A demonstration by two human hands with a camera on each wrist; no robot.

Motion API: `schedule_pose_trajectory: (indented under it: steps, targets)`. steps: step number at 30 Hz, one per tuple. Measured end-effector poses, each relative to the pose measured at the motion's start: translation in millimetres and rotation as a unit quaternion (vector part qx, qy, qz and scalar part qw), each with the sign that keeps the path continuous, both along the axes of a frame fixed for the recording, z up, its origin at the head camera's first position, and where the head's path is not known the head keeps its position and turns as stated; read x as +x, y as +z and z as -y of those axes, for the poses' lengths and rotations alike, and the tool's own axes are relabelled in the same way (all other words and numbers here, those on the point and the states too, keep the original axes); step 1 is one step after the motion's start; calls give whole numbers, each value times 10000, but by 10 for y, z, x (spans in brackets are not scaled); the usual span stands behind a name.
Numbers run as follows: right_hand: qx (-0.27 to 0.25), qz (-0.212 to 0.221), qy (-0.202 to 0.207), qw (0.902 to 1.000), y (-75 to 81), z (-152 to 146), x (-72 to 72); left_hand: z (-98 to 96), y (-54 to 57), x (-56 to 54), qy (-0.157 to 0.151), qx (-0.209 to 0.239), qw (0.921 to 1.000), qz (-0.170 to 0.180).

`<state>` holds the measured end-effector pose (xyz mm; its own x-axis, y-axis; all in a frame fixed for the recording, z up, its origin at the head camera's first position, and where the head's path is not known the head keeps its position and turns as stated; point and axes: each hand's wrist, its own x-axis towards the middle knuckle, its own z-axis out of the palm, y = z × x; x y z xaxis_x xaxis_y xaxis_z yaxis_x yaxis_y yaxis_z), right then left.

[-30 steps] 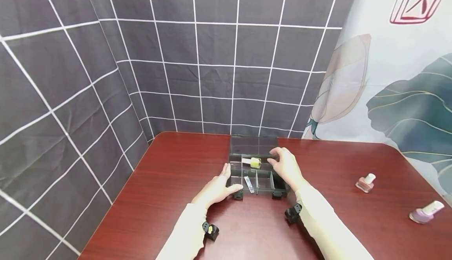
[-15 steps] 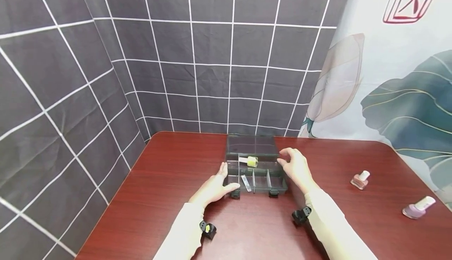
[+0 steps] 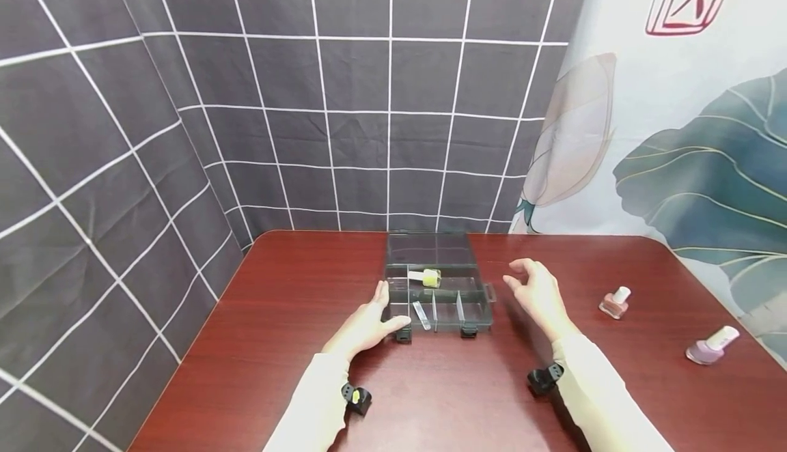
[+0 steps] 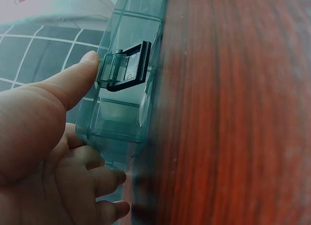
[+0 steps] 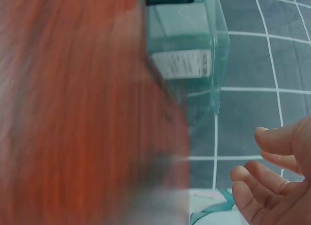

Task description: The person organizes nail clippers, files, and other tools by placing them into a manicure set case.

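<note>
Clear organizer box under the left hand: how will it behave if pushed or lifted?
The organizer box looks like thin clear plastic, so probably light and stiff. On the smooth table it would likely slide; the left hand braces its corner. The nail polish bottle lying inside may roll if it's tilted.

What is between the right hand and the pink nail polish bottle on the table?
Only bare table. In the head view, nothing lies between the right hand and the pink nail polish bottle. The organizer box sits on the hand's other side.
</note>
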<state>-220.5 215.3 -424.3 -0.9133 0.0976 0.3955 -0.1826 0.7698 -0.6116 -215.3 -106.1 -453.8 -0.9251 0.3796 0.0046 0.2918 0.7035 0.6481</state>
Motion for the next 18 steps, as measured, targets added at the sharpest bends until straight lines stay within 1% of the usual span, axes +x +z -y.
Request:
schedule_pose_trajectory:
  steps: [4, 10, 18]
  targets:
    - [47, -14, -95, 9999, -9, -106, 57, -3, 17, 10, 11, 59, 10000, 13]
    - [99, -10, -284, 9995, -44, -247, 118, 6, 25, 9, -8, 33, 10000, 32]
    - [177, -132, -507, 9985, -104, -446, 221, 16, 37, 1, -45, 16, 10000, 56]
